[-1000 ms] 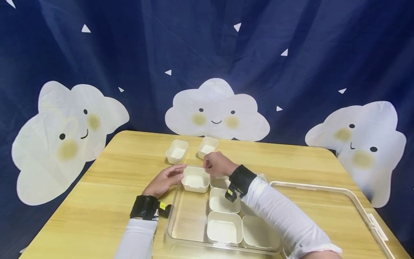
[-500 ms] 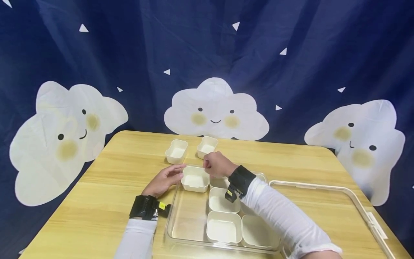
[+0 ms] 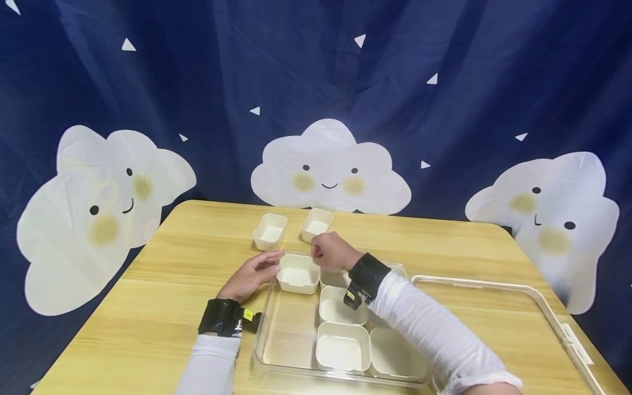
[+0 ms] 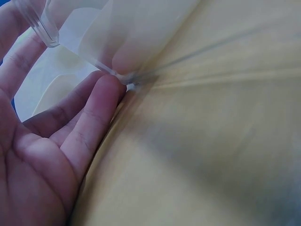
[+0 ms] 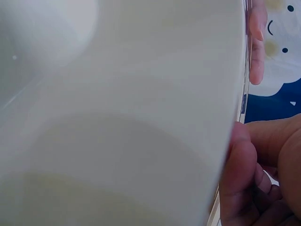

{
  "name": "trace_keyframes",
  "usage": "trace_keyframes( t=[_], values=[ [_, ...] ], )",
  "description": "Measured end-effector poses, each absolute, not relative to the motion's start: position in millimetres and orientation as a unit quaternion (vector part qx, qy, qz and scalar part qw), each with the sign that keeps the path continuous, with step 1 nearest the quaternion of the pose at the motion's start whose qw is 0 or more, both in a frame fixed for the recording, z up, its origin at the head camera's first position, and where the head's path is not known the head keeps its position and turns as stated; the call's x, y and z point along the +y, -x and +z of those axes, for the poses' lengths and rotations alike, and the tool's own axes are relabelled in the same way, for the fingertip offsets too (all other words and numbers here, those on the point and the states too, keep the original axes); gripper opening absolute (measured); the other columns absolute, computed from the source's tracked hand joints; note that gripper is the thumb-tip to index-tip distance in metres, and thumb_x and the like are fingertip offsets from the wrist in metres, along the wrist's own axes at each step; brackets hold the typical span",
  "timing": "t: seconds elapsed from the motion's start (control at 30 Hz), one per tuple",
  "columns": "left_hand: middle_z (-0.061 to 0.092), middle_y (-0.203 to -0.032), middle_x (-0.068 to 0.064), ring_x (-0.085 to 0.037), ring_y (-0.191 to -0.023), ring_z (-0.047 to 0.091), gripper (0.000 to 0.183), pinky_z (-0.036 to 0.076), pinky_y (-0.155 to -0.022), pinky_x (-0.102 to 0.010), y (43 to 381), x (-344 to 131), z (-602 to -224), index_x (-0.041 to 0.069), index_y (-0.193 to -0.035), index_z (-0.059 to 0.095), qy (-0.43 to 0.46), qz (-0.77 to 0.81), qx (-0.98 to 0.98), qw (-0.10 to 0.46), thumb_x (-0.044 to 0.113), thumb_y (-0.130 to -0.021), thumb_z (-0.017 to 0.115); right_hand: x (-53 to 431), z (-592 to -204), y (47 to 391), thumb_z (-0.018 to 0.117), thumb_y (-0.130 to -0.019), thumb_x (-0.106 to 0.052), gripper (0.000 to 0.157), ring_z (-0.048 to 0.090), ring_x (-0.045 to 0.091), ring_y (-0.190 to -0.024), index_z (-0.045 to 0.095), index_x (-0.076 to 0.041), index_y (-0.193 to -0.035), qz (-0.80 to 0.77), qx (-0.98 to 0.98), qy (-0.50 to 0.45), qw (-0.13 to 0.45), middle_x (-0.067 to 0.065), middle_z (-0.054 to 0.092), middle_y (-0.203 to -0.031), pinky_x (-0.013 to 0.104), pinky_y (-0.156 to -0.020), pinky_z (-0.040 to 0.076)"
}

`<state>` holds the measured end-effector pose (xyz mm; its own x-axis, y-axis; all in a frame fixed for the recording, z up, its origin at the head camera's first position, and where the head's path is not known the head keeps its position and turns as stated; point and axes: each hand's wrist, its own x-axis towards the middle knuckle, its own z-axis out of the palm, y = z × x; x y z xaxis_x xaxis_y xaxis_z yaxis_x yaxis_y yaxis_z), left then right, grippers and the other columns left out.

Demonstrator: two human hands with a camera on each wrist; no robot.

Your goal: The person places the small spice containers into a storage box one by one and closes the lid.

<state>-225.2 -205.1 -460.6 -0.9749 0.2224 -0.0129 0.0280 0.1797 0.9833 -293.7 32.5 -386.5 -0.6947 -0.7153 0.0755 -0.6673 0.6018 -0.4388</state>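
A clear plastic box [image 3: 286,345] lies on the table, holding several cream storage bins. My left hand [image 3: 249,277] is at its back left corner, fingers fairly straight and touching the outside wall; in the left wrist view, the fingertips [image 4: 106,92] meet the clear wall low down. One cream bin [image 3: 298,274] sits in that corner of the box. Beside it, at the back wall, my right hand [image 3: 336,251] has curled fingers. In the right wrist view, thumb and finger [image 5: 240,162] pinch at a cream bin's rim [image 5: 141,141]. The head view hides which bin's rim that is.
Two more cream bins, a left one [image 3: 270,233] and a right one [image 3: 316,221], stand behind the box on the wooden table [image 3: 148,307]. A clear lid with a cream frame [image 3: 533,291] lies to the right. A blue cloud-patterned curtain [image 3: 217,82] hangs behind.
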Motion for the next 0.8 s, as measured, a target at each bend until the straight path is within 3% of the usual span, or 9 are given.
trace_keyframes(
  t=[0.17,0.47,0.8],
  values=[
    [0.053,-0.135,-0.017,-0.032,-0.121,0.05,0.05,0.046,-0.095,-0.038,224.8,-206.3,-460.6,0.007,-0.14,0.05,-0.085,0.641,0.759,0.077,0.023,-0.095,0.064,31.6,-387.5,293.1,0.067,-0.08,0.006,0.017,0.057,0.006,-0.058,0.063,-0.01,-0.073,-0.219,0.894,0.388,0.042,-0.004,0.06,-0.068,0.022,-0.062,0.047],
    [0.052,-0.136,-0.017,-0.032,-0.122,0.049,0.048,0.046,-0.095,-0.038,223.6,-206.2,-459.7,0.006,-0.14,0.05,-0.084,0.648,0.753,0.078,0.018,-0.096,0.063,31.7,-387.3,290.9,0.065,-0.081,0.006,0.018,0.056,0.002,-0.045,0.061,-0.009,-0.072,-0.233,0.897,0.373,0.054,-0.004,0.06,-0.065,0.022,-0.06,0.048],
    [0.053,-0.135,-0.018,-0.033,-0.121,0.05,0.047,0.047,-0.094,-0.038,224.3,-206.5,-462.5,0.007,-0.14,0.05,-0.085,0.649,0.752,0.077,0.02,-0.096,0.062,31.8,-385.2,290.3,0.068,-0.08,0.005,0.018,0.057,0.005,-0.048,0.062,-0.009,-0.071,-0.257,0.896,0.354,0.071,-0.004,0.061,-0.064,0.023,-0.063,0.05]
  ],
)
